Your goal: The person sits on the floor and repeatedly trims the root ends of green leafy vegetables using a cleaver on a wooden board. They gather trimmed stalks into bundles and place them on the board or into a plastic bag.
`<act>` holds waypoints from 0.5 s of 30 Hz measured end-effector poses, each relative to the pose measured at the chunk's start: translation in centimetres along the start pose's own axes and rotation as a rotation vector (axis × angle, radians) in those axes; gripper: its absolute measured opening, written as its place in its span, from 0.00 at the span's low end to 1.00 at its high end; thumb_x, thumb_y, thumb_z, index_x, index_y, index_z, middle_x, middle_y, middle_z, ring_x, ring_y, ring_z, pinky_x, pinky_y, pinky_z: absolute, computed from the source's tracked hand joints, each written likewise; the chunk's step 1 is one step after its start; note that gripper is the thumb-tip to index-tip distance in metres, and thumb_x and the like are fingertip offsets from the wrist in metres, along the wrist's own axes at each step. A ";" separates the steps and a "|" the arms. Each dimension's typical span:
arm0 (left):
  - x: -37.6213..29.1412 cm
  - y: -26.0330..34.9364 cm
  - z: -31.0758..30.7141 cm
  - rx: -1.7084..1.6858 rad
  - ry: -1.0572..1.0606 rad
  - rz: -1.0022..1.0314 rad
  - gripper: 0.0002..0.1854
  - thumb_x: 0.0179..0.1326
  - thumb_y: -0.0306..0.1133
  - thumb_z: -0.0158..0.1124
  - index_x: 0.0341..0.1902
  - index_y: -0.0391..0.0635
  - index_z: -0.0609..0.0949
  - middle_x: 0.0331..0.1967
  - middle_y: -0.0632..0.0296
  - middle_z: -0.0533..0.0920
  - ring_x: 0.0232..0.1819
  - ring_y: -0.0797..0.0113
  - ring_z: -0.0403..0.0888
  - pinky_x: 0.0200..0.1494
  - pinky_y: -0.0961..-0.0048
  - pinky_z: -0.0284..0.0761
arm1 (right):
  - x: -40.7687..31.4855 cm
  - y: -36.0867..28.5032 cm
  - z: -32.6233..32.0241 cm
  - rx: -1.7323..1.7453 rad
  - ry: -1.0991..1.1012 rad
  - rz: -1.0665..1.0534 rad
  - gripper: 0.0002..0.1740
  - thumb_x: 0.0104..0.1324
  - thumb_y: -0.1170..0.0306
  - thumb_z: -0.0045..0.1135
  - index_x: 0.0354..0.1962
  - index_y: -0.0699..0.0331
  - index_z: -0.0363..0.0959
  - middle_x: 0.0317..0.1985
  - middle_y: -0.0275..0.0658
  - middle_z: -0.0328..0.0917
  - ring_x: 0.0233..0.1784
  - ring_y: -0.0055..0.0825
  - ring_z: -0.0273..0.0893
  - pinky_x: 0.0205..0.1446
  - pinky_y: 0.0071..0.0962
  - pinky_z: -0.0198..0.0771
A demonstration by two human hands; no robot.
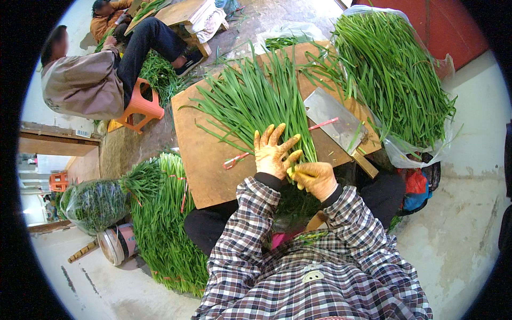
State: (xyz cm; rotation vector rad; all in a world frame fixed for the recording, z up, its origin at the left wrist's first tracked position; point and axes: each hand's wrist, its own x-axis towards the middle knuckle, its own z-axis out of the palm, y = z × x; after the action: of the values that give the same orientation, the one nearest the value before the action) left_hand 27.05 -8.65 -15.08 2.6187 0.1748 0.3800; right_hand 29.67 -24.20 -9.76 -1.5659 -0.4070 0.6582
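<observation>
A loose bundle of garlic chives (256,92) fans out over a wooden board (208,172) before me, stem ends towards my body. My left hand (274,154), its fingers stained yellow, lies back up over the lower stems with the fingers spread. Just right of it, my right hand (316,178) pinches a bit of green at the stem ends, fingertips beside my left thumb. A cleaver (334,118) rests on the board's right side, its wooden handle over the front edge. One pink tie (324,123) crosses the blade; another pink tie (236,161) lies left of my left hand.
A big heap of chives (396,80) in clear plastic stands to the right. Tied bundles (168,228) are stacked at left, near a filled plastic bag (96,206) and a bucket (116,244). Two people sit at upper left, one on an orange stool (144,106).
</observation>
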 end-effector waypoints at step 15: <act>-2.5 0.0 -2.4 -0.206 0.459 -0.223 0.22 0.58 0.37 0.62 0.57 0.48 0.75 0.59 0.55 0.71 0.61 0.56 0.67 0.66 0.57 0.54 | 1.8 0.6 -6.5 -0.820 0.139 0.047 0.18 0.65 0.55 0.46 0.37 0.60 0.75 0.36 0.46 0.78 0.39 0.45 0.77 0.42 0.41 0.71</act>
State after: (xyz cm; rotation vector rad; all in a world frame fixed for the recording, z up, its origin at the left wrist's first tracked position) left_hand 23.97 -8.09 -13.64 2.2444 0.5428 0.8639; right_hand 35.11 -28.24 -10.59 -2.3870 -0.5769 0.4244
